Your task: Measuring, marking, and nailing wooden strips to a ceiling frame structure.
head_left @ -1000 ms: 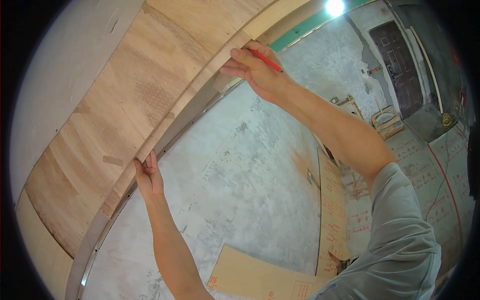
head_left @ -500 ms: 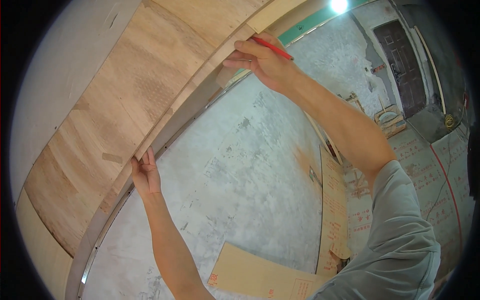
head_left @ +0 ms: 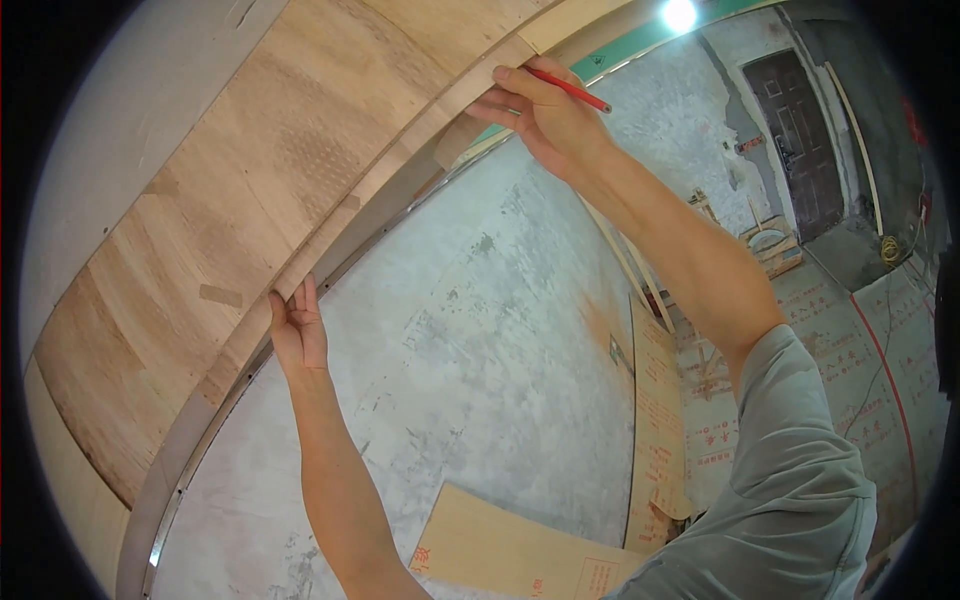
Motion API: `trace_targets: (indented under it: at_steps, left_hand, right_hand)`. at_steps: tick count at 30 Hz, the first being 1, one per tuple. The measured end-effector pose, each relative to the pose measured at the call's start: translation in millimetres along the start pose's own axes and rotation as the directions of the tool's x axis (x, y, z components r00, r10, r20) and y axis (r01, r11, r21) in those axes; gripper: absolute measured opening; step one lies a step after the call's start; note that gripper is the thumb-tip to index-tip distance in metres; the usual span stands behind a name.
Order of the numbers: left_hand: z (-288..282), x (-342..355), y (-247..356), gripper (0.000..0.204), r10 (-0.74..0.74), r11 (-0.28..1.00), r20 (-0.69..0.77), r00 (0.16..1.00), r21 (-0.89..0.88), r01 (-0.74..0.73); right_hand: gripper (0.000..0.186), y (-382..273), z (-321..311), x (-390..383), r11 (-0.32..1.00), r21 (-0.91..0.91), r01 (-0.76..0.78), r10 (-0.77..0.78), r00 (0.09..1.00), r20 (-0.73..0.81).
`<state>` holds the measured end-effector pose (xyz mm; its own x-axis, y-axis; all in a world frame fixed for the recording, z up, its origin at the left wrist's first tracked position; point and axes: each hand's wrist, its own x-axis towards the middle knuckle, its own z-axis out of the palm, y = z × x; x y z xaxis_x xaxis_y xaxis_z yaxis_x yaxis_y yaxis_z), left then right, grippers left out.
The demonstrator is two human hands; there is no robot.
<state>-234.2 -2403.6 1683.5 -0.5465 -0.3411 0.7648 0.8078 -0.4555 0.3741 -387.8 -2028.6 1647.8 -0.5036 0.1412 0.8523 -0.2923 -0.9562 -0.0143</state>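
Note:
A narrow wooden strip [head_left: 402,152] runs diagonally along the lower edge of a large plywood panel [head_left: 250,200] at the upper left. My left hand [head_left: 303,335] grips this strip from below, thumb on its near face and fingers behind. Higher up and to the right, my right hand [head_left: 550,120] pinches the strip near its upper end, with the thumb laid on the face. A red pencil [head_left: 572,88] is tucked in the same hand, pointing down to the right. Its other end is hidden by the hand.
Beyond the panel stands a grey patchy wall [head_left: 480,330]. A tan board [head_left: 520,550] lies at the bottom. Printed protective sheeting [head_left: 800,390] covers the floor at right. Farther off are a dark door [head_left: 795,140], a bright lamp [head_left: 679,13] and a yellow coil [head_left: 889,248].
My right hand, with the pencil, appears slightly farther right. The left hand keeps its hold on the strip. The whole view has shifted a little.

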Motion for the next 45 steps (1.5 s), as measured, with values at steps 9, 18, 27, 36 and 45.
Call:
trace_targets:
  at_steps: [9, 18, 27, 36, 45]
  left_hand:
    - [-6.9, 4.2, -0.4, 0.036, -0.027, 0.999, 0.026, 0.999, -0.025, 0.028]
    - [-10.3, 2.3, 0.9, 0.034, -0.039, 0.998, 0.02, 0.999, -0.04, 0.039]
    - [-8.8, -6.6, 10.5, 0.029, -0.023, 0.999, 0.029, 0.999, -0.021, 0.023]
    - [7.7, -28.9, 49.0, 0.036, 0.138, 0.985, 0.099, 0.986, -0.113, -0.126]
    - [18.0, -75.4, 111.6, 0.039, 0.111, 0.918, 0.159, 0.981, 0.362, -0.163]
  right_hand:
    - [0.008, -0.7, 6.3, -4.8, 0.998, -0.06, 0.014, -0.016, 0.999, -0.033]
    - [0.01, 0.0, 16.0, -11.5, 0.996, -0.08, 0.041, -0.052, 0.99, -0.129]
    - [0.011, 9.2, 15.4, -1.3, 0.999, -0.042, -0.022, 0.013, 0.981, -0.196]
    - [0.014, 9.6, -30.9, 22.2, 0.998, -0.035, -0.047, 0.041, 0.989, -0.145]
    - [0.021, 3.8, -11.9, 14.7, 0.999, -0.046, -0.008, -0.002, 0.974, -0.226]
